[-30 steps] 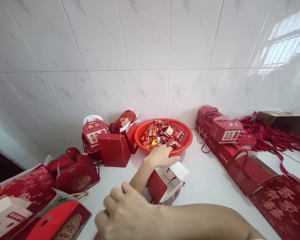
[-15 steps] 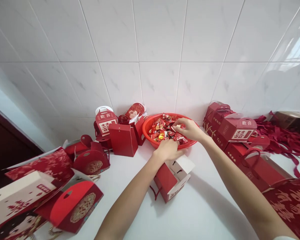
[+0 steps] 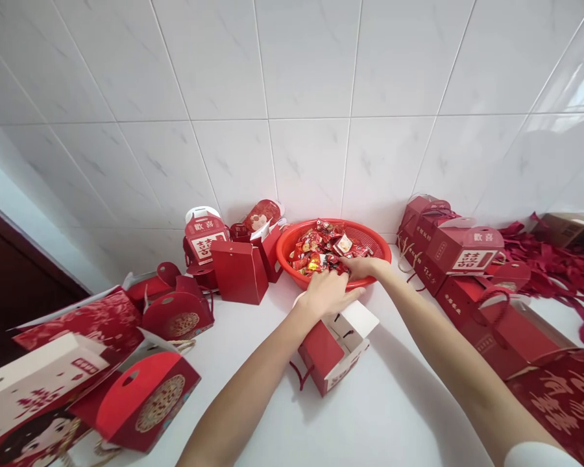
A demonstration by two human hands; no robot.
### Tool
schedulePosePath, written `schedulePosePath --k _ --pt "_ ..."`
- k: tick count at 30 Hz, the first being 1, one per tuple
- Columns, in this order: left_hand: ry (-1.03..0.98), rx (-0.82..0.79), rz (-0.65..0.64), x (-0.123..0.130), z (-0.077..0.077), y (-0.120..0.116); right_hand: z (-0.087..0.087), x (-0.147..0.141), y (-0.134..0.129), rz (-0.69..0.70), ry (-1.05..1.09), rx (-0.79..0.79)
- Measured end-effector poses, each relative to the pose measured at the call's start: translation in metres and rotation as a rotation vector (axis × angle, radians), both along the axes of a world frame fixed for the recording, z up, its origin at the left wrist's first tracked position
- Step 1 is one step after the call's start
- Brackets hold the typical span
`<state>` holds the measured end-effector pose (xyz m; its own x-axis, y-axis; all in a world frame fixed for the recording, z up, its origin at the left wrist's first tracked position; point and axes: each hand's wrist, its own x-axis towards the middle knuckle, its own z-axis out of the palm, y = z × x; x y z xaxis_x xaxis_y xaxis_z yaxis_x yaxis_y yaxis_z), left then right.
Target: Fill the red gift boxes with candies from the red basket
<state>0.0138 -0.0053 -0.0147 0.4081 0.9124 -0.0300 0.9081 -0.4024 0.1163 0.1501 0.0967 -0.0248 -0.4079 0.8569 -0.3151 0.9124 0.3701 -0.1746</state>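
Note:
A red plastic basket (image 3: pixel 383 245) by the wall holds many red-wrapped candies (image 3: pixel 311 243). My left hand (image 3: pixel 327 293) rests at the basket's front rim, above the open box, its thumb spread to the right; its fingertips dip toward the candies and are partly hidden. My right hand (image 3: pixel 363 266) reaches into the front right of the basket, fingers down among the candies, so what they grip is hidden. An open red box (image 3: pixel 321 350) with a white inside stands on the white table just below my left hand, its flaps raised.
Several red gift boxes and bags (image 3: pixel 148 402) crowd the left side. A plain red box (image 3: pixel 238 272) stands left of the basket. More red boxes (image 3: pixel 467 250) line the right, with dark red ribbons (image 3: pixel 555 259) and a cardboard box (image 3: pixel 574 230) behind.
My right hand has moved down and slightly left, deeper into the candies at the basket's front. The left hand and the open box have hardly moved.

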Motion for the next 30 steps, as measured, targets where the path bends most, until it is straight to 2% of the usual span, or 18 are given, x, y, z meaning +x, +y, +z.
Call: schedulePosePath --k 4,14,19,22,25,28,30 --pt "0.032 0.028 0.026 0.005 -0.006 0.0 -0.007 0.0 0.003 0.015 0.025 0.009" --pt "0.126 0.1 0.128 0.017 -0.009 -0.006 -0.014 0.001 0.006 0.063 0.035 0.041" --pt "0.14 0.052 0.135 0.018 -0.001 -0.009 -0.013 0.002 0.004 0.084 0.061 0.068" --pt "0.118 -0.076 0.042 0.004 0.013 -0.004 -0.009 0.001 0.0 0.111 0.1 0.084" --pt "0.04 -0.212 -0.067 -0.022 0.027 0.002 -0.003 0.002 -0.004 0.115 0.162 0.095" --pt "-0.194 -0.29 -0.08 -0.047 0.037 0.003 0.001 0.005 -0.007 0.107 0.248 0.108" --pt "-0.255 -0.304 -0.067 -0.06 0.041 0.002 0.001 0.008 -0.007 0.102 0.361 0.119"
